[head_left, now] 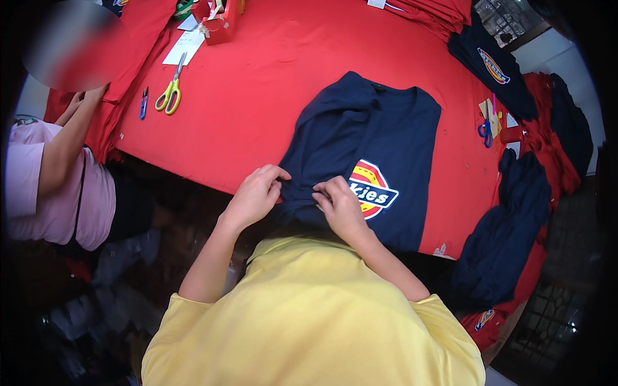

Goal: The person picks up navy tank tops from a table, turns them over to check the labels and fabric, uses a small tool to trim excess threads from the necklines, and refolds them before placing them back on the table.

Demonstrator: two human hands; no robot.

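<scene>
A navy blue shirt [402,125] lies on the red-covered table in front of me, its neckline at the far end. A red, yellow and white logo print shows on its front, and the left part is folded inward over it. With bent fingers, my left hand [253,194] pinches the cloth at the left edge, close to the table's front. My right hand [342,207] grips the same folded part beside the logo, with its fingertips drawn together. The folded cloth between both hands looks wrinkled.
Yellow-handled scissors [170,93] and a small blue thread snipper [143,103] lie at the left. Behind them stands a red box [222,24] by white paper. Blue-handled scissors [486,130] and navy garments [505,231] are at the right. A person in pink [61,186] works at the left.
</scene>
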